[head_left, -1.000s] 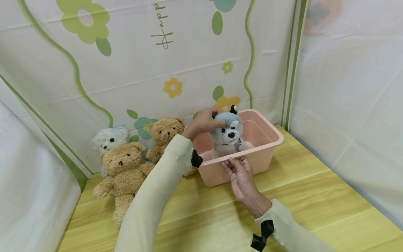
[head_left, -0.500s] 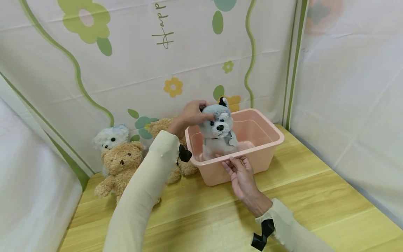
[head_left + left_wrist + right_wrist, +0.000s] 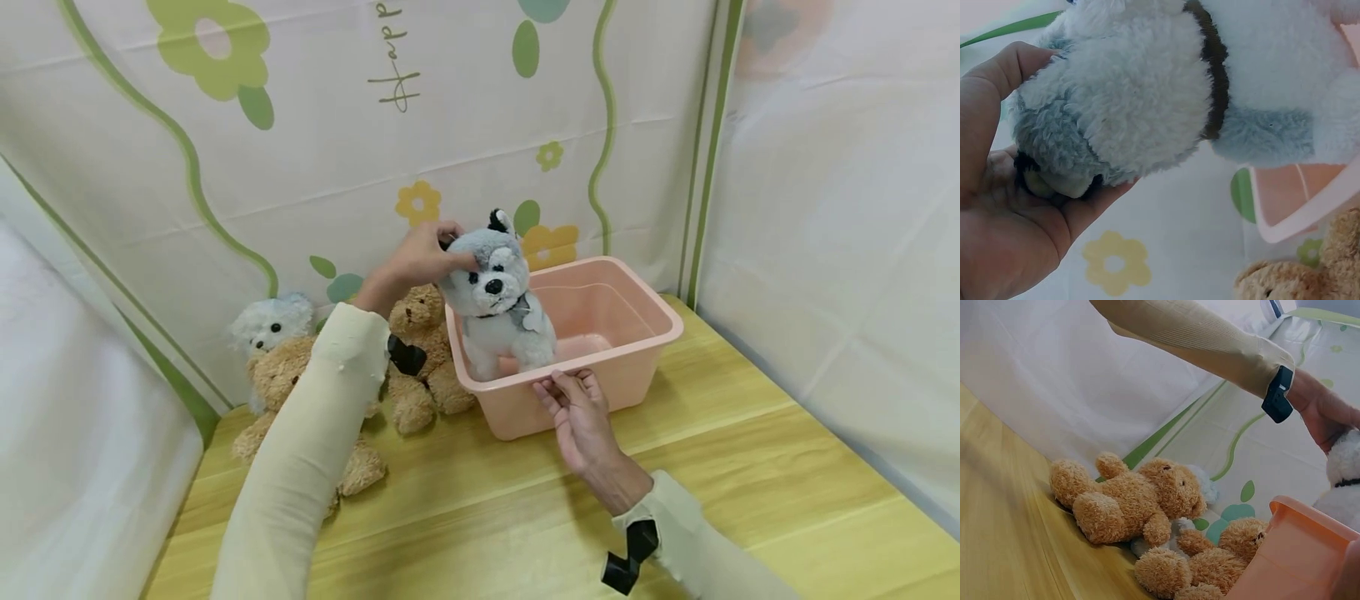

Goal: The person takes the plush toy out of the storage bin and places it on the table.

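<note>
My left hand [image 3: 422,257] grips a grey and white plush husky [image 3: 491,287] by the top of its head. The husky is upright, its lower body at the left end of a pink plastic bin [image 3: 645,321]. In the left wrist view, thumb and fingers wrap the plush head [image 3: 1129,94], and a dark collar [image 3: 1213,69] circles its neck. My right hand [image 3: 585,425] pinches the bin's near rim with thumb and fingers. Little of the right hand shows in the right wrist view, where the bin [image 3: 1297,556] fills the lower right corner.
Left of the bin, a brown teddy bear [image 3: 412,408] sits against the printed cloth backdrop [image 3: 315,167]. Another brown teddy bear [image 3: 277,375], partly behind my left sleeve, leans before a pale blue and white plush [image 3: 273,321]. All stand on a wood-grain table [image 3: 465,517].
My left hand has raised the husky and carried it leftward along the bin, toward its left end. My right hand has stayed at the near rim.
</note>
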{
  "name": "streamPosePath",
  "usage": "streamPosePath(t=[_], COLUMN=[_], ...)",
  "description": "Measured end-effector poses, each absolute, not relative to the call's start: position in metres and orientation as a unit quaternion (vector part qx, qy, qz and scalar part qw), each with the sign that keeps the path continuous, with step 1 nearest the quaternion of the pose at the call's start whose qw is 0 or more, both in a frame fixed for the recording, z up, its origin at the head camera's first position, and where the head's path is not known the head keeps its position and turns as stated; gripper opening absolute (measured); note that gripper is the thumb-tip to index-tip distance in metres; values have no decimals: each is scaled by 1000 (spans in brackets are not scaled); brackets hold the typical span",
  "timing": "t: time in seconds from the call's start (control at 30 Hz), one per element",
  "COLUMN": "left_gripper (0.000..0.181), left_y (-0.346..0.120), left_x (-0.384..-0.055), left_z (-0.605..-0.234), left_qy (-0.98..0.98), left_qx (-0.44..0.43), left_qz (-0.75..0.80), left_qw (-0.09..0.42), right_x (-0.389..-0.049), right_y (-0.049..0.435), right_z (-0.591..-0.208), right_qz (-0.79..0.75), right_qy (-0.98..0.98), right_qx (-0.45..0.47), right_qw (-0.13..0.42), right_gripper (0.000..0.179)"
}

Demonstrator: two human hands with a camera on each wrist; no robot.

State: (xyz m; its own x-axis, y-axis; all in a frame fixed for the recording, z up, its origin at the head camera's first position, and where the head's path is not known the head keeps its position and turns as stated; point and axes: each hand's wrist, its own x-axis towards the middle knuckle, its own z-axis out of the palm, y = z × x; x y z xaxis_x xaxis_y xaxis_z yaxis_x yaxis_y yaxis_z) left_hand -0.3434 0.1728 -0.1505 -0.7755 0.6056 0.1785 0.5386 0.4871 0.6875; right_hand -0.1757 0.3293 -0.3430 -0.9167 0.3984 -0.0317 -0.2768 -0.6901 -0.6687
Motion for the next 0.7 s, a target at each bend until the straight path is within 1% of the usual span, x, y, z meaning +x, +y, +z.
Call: streamPosePath(t=[0.2, 0.43, 0.57, 0.7], left_gripper=[28, 22, 21, 15], left_y=[162, 151, 138, 122], left_x=[-336, -325, -319, -312], left_z=[-135, -110, -98, -88], left_qy=[850, 842, 836, 843], left_qx=[337, 347, 352, 340], left_qz=[403, 412, 420, 417], left_qw=[38, 26, 21, 10], right_x=[-175, -175, -175, -175], right_y=[330, 330, 330, 332], right_z=[-343, -342, -342, -342], right_qz=[915, 914, 915, 917], right_qy=[-350, -352, -351, -349], right_qx=[-89, -90, -88, -84], right_qw=[181, 181, 178, 175], right_gripper=[14, 14, 15, 15])
